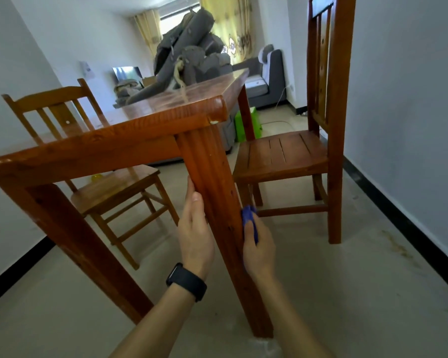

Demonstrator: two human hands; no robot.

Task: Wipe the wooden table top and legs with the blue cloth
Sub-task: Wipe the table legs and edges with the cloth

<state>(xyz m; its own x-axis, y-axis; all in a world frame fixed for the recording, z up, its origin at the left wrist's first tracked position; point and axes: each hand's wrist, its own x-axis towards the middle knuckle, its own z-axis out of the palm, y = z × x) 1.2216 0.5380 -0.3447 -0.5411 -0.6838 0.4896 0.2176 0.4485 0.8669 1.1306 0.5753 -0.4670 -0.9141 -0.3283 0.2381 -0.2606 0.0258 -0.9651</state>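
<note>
Head view: right grip (258, 245) pinches the blue cloth (248, 215) against the near-corner counter leg (210, 171), whose long axis runs floorward; left grip (195, 228) lies flat opposite.
</note>
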